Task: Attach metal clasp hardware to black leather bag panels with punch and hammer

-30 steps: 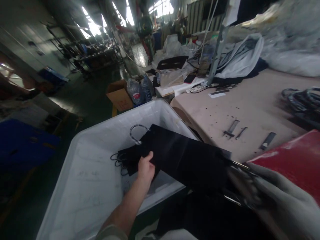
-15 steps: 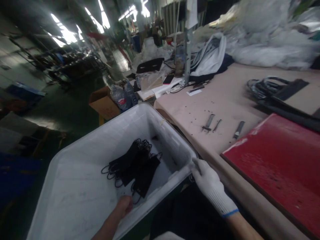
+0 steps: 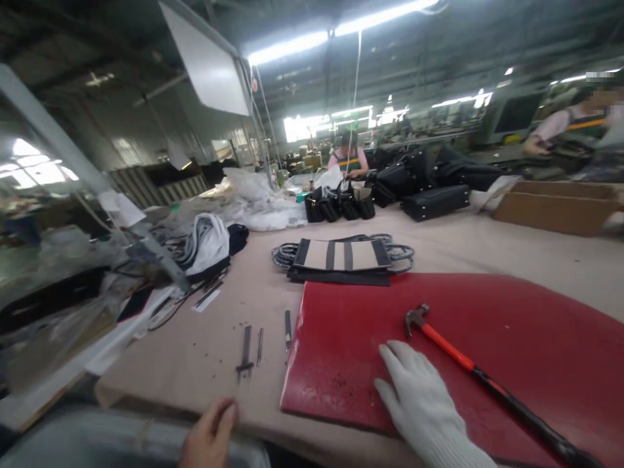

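Note:
My right hand (image 3: pixel 423 398), in a white knit glove, is spread with fingers extended over the front part of a red board (image 3: pixel 361 331). Just beyond the fingertips, a claw hammer (image 3: pixel 461 356) with an orange and black handle rests on that board. My bare left hand (image 3: pixel 210 432) is at the table's front edge, its fingers curled in toward the thumb and nothing showing in them. Ahead of it on the table lie a metal tool with a crosspiece (image 3: pixel 244 354), a thin metal rod (image 3: pixel 260 346) and a flat dark strip (image 3: pixel 287 328).
Behind the board sits a stack of dark and beige bag panels with looped handles (image 3: pixel 344 255). Black bags (image 3: pixel 436 201), clear plastic wrap (image 3: pixel 258 205) and a cardboard box (image 3: pixel 556 207) are farther back. A white bin (image 3: pixel 166 435) stands at lower left. Two people work beyond.
The view has swung right from the bin to the table. My right hand has left the bin's rim and is over the red board. My left hand has come out of the bin.

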The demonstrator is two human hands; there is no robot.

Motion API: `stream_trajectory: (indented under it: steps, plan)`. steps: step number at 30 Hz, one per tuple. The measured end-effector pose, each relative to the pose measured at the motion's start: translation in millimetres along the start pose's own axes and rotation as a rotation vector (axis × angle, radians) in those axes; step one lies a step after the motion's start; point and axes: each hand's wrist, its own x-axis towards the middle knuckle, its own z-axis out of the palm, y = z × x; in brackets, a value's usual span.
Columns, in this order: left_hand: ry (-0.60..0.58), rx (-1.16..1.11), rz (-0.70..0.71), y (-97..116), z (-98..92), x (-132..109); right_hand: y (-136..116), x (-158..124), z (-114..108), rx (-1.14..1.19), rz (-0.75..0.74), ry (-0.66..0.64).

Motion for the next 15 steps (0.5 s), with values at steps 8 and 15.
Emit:
stream_trajectory:
  steps: [8, 15]
  plan:
    - [-0.171, 0.042, 0.772, 191.4, 132.4, 82.1, 24.9, -22.8, 24.3, -0.148, 0.008, 0.1]
    - [-0.364, 0.238, 0.987, 314.5, 247.1, 75.6, 27.8, -26.4, 33.7, -0.153, -0.02, 0.144]
